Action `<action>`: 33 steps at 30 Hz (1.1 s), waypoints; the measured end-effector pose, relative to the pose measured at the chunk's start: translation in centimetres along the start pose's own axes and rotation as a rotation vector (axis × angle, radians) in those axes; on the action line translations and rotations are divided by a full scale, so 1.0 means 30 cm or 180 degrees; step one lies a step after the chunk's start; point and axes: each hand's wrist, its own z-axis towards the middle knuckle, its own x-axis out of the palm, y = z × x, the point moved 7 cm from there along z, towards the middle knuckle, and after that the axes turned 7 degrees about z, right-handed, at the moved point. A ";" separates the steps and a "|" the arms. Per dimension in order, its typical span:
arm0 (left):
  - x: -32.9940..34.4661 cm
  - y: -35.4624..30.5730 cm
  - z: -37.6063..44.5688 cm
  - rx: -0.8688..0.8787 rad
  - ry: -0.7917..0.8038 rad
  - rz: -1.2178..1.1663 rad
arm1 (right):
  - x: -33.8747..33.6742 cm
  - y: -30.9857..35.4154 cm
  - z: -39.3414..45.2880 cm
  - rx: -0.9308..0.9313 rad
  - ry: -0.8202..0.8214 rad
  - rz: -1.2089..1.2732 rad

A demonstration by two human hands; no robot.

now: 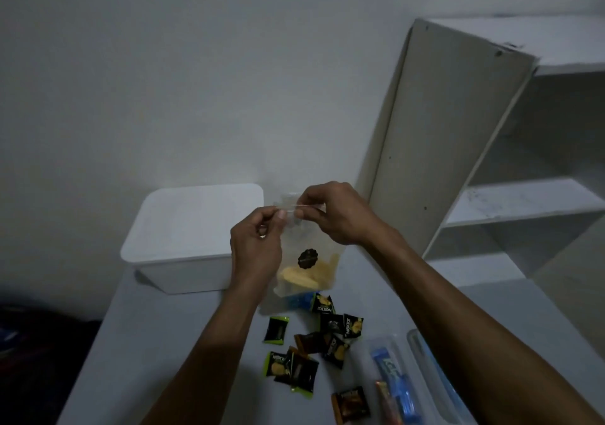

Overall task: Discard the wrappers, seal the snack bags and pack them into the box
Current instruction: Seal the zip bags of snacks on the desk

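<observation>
Because the clear snack bag (306,257), held up beside the white box (193,238), looks light, limp and slippery, left hand (255,248) and right hand (334,215) rightly pinch its zip strip with curled fingertips.

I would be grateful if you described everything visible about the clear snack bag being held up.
The clear snack bag is thin transparent plastic with a round dark label on its front and pale yellow snacks settled at the bottom. It hangs upright above the table, in front of the white box's right end. The left hand and right hand pinch its top strip from either side.
</observation>
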 end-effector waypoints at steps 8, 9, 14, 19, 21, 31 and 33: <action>-0.058 -0.057 -0.057 0.0160 0.0008 -0.0001 | -0.012 0.112 -0.059 -0.0080 -0.0084 -0.0139; -0.062 -0.062 -0.063 0.0172 -0.0006 0.0044 | -0.010 0.122 -0.067 -0.0094 -0.0085 -0.0130; -0.087 -0.065 -0.080 0.0154 -0.0167 0.0197 | 0.000 0.138 -0.094 -0.0033 -0.0005 0.0000; -0.077 -0.075 -0.088 0.0177 0.0072 -0.0029 | -0.037 0.129 -0.103 0.0001 -0.0164 -0.0148; -0.061 -0.084 -0.093 0.0197 0.0160 -0.0107 | -0.037 0.137 -0.105 -0.0051 -0.0167 -0.0168; -0.071 -0.060 -0.076 -0.0003 0.0181 -0.0219 | -0.041 0.117 -0.113 0.0033 -0.0116 -0.0018; -0.068 -0.058 -0.078 -0.0016 0.0196 -0.0269 | -0.036 0.114 -0.115 0.0056 -0.0043 0.0090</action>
